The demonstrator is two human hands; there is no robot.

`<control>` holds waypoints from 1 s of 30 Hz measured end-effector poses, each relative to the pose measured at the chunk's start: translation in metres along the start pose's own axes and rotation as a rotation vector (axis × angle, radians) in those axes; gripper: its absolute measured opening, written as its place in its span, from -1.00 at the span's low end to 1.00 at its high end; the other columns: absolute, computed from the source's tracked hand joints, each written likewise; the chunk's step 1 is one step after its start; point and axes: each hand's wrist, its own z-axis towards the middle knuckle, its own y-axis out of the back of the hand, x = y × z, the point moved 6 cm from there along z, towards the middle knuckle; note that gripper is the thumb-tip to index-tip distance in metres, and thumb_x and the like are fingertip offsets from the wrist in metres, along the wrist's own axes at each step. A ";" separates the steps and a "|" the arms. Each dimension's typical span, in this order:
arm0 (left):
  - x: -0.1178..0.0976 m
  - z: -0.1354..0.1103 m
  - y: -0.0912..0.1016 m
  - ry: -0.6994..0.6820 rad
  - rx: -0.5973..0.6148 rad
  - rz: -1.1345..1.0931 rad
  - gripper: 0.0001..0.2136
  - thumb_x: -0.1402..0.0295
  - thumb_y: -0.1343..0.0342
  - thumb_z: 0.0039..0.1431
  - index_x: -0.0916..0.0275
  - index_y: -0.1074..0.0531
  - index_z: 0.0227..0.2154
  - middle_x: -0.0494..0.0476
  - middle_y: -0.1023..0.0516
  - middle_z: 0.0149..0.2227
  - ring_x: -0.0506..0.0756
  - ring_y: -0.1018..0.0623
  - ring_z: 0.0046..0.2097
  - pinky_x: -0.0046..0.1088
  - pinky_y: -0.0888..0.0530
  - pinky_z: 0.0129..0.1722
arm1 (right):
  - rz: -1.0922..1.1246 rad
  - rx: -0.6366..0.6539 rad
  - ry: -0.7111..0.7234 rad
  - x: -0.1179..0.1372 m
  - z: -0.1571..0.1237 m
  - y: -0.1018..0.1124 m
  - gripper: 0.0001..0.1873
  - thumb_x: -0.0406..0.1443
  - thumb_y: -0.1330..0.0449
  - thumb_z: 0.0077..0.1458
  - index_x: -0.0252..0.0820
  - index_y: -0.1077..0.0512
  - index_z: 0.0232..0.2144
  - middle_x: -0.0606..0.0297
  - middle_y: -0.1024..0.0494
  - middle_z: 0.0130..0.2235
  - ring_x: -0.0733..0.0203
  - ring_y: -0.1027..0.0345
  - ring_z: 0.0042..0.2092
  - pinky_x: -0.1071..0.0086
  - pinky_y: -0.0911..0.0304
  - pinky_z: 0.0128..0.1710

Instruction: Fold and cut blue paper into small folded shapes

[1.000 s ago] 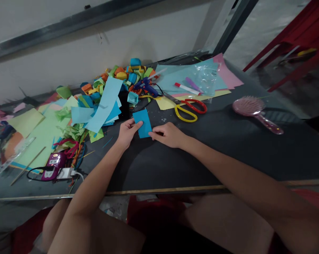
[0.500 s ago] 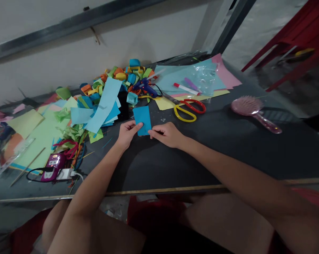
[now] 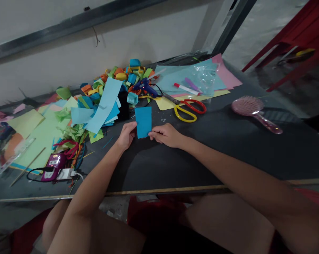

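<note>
A small rectangle of blue paper point(image 3: 143, 121) stands nearly upright between my two hands, above the dark table. My right hand point(image 3: 166, 135) pinches its lower right corner between thumb and fingers. At the paper's left edge is my left hand point(image 3: 127, 134), its thumb along the edge and its fingers curled, partly hidden behind. Beyond the paper lie a blue glue gun point(image 3: 146, 86) and scissors point(image 3: 189, 109) with one red and one yellow handle loop. Light blue paper strips point(image 3: 106, 104) rest to the left of the hands.
Folded coloured paper pieces point(image 3: 119, 76) are heaped against the wall. Coloured sheets point(image 3: 172, 79) with a red-and-white marker point(image 3: 186, 89) lie at the back. A pink hairbrush point(image 3: 254, 112) is on the right. Front left are a purple device point(image 3: 53, 167) with cables and a thin stick point(image 3: 28, 167).
The blue paper has turned more upright and faces me more squarely. My left thumb has slid from its front face to its left edge. The right hand keeps its pinch.
</note>
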 end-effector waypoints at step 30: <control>-0.001 -0.008 -0.007 -0.014 0.189 0.052 -0.52 -0.11 -0.31 -0.17 0.27 -0.58 -0.43 0.19 -0.63 -0.36 0.17 -0.62 -0.30 -0.32 -0.52 -0.24 | 0.040 0.113 0.037 0.006 -0.003 -0.004 -0.54 -0.03 -0.10 0.20 -0.27 -0.55 -0.45 0.39 -0.39 -0.66 0.40 -0.21 -0.60 0.49 -0.09 -0.53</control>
